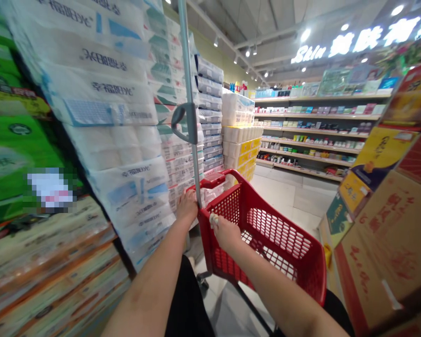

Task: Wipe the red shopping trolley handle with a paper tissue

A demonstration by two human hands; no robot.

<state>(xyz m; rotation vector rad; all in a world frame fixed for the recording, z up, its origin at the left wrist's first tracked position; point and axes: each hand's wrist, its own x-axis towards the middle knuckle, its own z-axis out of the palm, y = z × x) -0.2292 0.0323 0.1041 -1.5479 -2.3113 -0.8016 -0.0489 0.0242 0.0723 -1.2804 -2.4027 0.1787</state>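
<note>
A red plastic shopping cart [284, 234] with slotted basket walls stands right in front of me, its frame and a wheel showing below. My left hand [187, 206] is closed on the cart's rim, beside the upright grey pole [185, 56]. Closer to me, my right hand [228, 234] is closed over the near edge of the basket; a small pale, patterned patch shows at its fingertips, too small to make out. A grey loop handle [185, 122] is fixed on the pole above both hands.
Tall stacks of wrapped tissue packs [126, 93] rise close on the left, beside green packages [17, 154]. Cardboard cartons [389, 238] are piled close on the right. Pale floor [280, 187] leads to shelves [312, 117] of small boxes and bottles at the back.
</note>
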